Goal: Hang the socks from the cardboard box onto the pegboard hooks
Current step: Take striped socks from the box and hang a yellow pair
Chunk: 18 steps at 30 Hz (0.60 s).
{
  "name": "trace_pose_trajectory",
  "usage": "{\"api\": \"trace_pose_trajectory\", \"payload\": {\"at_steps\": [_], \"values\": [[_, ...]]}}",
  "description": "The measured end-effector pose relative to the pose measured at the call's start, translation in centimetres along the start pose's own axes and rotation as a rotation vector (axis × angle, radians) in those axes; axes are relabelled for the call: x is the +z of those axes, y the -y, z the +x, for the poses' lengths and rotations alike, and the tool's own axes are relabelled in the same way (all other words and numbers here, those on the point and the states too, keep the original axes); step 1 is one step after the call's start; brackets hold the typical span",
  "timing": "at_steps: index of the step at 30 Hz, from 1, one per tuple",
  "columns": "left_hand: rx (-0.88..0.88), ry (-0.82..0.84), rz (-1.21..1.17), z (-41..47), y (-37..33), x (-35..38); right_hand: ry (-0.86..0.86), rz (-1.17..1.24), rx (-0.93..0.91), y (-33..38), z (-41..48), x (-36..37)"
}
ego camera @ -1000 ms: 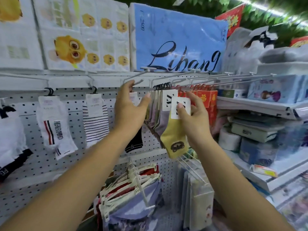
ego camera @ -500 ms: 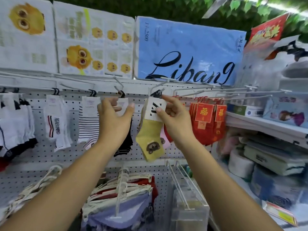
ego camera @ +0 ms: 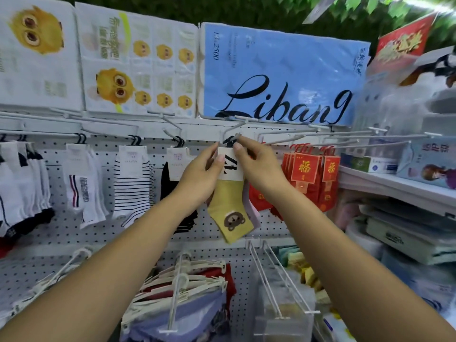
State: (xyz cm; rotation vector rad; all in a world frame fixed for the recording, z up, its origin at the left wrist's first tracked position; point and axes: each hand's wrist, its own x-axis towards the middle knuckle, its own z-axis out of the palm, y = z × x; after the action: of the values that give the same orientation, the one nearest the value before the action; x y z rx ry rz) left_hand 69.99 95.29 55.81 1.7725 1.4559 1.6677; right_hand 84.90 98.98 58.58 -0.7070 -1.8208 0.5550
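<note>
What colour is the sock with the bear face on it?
The sock is yellow, and its bear face is brown. It shows best in the head view.

Person's arms: left hand (ego camera: pixel 199 178) and right hand (ego camera: pixel 261 169) bare, forearms uncovered along their whole visible length, nails short, rounded and plain.

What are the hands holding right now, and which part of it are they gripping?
Both hold the yellow bear sock by its white card header: the left hand pinches the card's left edge, the right hand its top right corner.
</note>
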Motion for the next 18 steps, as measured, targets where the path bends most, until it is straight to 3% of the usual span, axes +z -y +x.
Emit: {"api": "trace_pose_trajectory", "payload": {"at_steps": [6, 10, 18], "values": [[-0.073, 0.092, -0.044, 1.9, 1.4, 0.1, -0.007, -0.001, 0.076, -1.4, 0.2, 0.7], [-0.131, 0.150, -0.148, 2.1, 2.7, 0.6, 0.089, 0.050, 0.128, -2.8, -0.5, 1.5], [-0.212, 0.146, -0.114, 4.7, 3.7, 2.0, 0.158, 0.008, 0.210, -5.0, 2.5, 2.5]]}}
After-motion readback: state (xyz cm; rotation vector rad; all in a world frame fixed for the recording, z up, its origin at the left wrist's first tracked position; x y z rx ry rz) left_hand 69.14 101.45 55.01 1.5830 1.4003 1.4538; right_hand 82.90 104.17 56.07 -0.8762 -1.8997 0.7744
